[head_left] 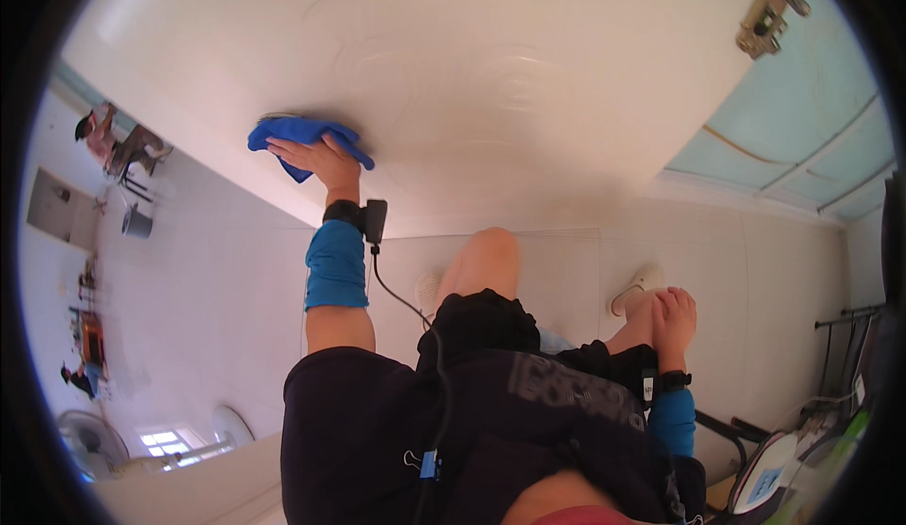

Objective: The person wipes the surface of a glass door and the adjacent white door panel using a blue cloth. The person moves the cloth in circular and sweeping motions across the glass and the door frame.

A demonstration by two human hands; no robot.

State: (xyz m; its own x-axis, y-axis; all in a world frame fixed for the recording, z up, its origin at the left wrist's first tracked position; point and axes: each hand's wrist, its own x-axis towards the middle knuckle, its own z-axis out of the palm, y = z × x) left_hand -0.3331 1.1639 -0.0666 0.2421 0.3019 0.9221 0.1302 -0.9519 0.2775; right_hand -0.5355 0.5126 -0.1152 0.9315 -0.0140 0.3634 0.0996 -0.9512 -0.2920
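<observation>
My left hand [322, 160] presses a blue cloth [304, 136] flat against a white door [460, 107], near the door's lower left edge. Its fingers lie spread over the cloth. Curved wet-looking marks show on the door's surface right of the cloth. My right hand [674, 316] rests on my knee and holds nothing. At the door's upper right edge sits a metal lever handle with its lock [768, 12]. Both wrists wear black bands, and a cable runs from the device on the left one.
A pedestal fan [92, 440] stands at the lower left. Beyond the door's left edge, a person [106, 139] sits near a grey bucket [136, 221]; another person is farther down. A black metal frame [839, 334] and other items stand at the right. Pale blue panels are at the upper right.
</observation>
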